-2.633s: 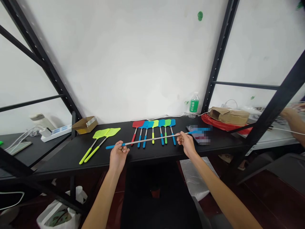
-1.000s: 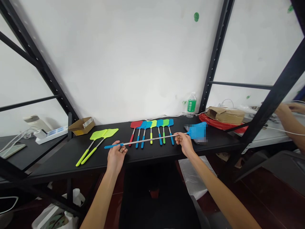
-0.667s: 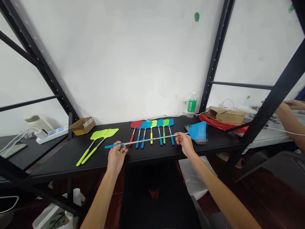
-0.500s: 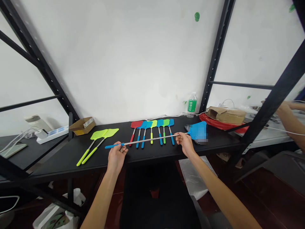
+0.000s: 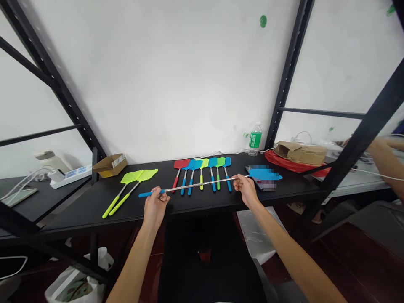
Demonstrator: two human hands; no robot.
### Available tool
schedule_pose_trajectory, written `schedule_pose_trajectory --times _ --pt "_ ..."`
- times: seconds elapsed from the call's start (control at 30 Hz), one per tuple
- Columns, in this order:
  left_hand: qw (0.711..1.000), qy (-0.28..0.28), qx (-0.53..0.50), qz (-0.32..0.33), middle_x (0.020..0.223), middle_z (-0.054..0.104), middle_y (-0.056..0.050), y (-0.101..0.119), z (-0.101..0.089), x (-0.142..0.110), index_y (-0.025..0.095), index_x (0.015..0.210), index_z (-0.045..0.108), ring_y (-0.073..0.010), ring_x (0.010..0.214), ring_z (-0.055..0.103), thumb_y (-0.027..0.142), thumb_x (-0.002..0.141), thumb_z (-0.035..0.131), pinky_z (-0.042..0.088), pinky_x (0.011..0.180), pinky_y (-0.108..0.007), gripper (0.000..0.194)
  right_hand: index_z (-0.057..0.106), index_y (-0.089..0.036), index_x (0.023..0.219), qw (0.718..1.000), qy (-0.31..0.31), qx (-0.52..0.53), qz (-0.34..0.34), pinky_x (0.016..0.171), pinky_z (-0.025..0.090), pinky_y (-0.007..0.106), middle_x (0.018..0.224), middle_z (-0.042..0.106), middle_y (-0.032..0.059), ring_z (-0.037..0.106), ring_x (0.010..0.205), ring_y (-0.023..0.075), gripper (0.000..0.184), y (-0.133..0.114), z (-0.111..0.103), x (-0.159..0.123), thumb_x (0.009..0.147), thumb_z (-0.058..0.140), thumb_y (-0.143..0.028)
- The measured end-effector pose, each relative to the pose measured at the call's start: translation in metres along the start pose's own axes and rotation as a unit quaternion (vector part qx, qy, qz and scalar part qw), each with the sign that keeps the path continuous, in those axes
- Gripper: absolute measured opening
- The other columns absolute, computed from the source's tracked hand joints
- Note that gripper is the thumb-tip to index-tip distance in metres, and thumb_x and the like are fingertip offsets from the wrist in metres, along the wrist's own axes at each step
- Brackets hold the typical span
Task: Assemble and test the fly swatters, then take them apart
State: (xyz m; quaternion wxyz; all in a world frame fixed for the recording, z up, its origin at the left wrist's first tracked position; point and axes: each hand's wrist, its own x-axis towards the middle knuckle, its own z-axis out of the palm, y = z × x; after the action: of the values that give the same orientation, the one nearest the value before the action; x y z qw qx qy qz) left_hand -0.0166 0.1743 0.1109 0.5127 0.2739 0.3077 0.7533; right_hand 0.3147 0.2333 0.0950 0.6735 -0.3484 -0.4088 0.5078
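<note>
A blue fly swatter (image 5: 202,184) with a long, extended metal rod is held level above the desk's front part. My left hand (image 5: 157,205) grips it at the blue handle, on the left. Near the blue head, my right hand (image 5: 246,188) pinches the rod with closed fingers. The head points right and looks narrow, tilted nearly edge-on, over a phone (image 5: 265,184) whose screen is blurred out. Behind the rod lies a row of shorter swatters: a red swatter (image 5: 181,164), then several blue, yellow and green ones. Two longer yellow-green swatters (image 5: 139,176) lie to the left.
An open cardboard box (image 5: 110,165) and a power strip (image 5: 71,174) are at the left. A water bottle (image 5: 255,139) stands by the wall. Brown packaging (image 5: 299,152) rests on red plastic (image 5: 277,160) at the right. Another person's arm (image 5: 386,155) shows beyond the black frame post.
The swatter's head showed its broad face half a second ago and is now turned nearly edge-on. Both hands keep their hold in about the same place. The view shifts slightly.
</note>
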Motion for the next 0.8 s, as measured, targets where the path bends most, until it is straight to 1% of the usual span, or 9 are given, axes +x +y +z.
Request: schedule_pose_trajectory --times 0.2,0.4,0.63,0.8 --pt "1.000 0.001 0.008 0.000 0.058 0.047 0.005 -0.0005 0.0000 0.0003 0.018 0.076 0.058 -0.0092 0.055 0.042 0.025 0.074 0.077 0.043 0.059 -0.025 0.021 0.072 -0.014 0.074 1.000 0.003 -0.003 0.005 0.044 0.034 0.024 0.055 0.059 0.0020 0.048 0.046 0.0099 0.030 -0.0005 0.0004 -0.0002 0.076 0.069 -0.044" --pt "1.000 0.003 0.011 0.001 0.061 0.048 0.004 -0.0016 0.0002 0.0006 0.017 0.076 0.059 -0.0087 0.055 0.043 0.026 0.074 0.077 0.042 0.059 -0.025 0.020 0.073 -0.014 0.075 1.000 0.003 -0.006 0.004 0.045 0.034 0.024 0.056 0.059 0.0019 0.049 0.047 0.0105 0.031 0.0009 -0.0011 0.0003 0.076 0.070 -0.044" --pt "1.000 0.000 0.017 0.005 0.062 0.047 0.005 -0.0009 0.0017 -0.0014 0.017 0.075 0.060 -0.0077 0.055 0.043 0.029 0.073 0.080 0.042 0.058 -0.024 0.024 0.072 -0.015 0.074 1.000 -0.006 -0.007 0.001 0.045 0.035 0.025 0.057 0.060 0.0022 0.049 0.048 0.0109 0.031 0.0015 -0.0017 0.0010 0.077 0.071 -0.045" --pt "1.000 0.000 0.014 0.007 0.063 0.048 0.006 0.0006 0.0035 -0.0029 0.017 0.074 0.058 -0.0074 0.055 0.044 0.031 0.073 0.081 0.041 0.057 -0.024 0.027 0.070 -0.016 0.071 1.000 -0.001 -0.013 0.000 0.045 0.034 0.026 0.056 0.060 0.0026 0.049 0.047 0.0114 0.031 -0.0014 0.0006 -0.0005 0.075 0.071 -0.046"
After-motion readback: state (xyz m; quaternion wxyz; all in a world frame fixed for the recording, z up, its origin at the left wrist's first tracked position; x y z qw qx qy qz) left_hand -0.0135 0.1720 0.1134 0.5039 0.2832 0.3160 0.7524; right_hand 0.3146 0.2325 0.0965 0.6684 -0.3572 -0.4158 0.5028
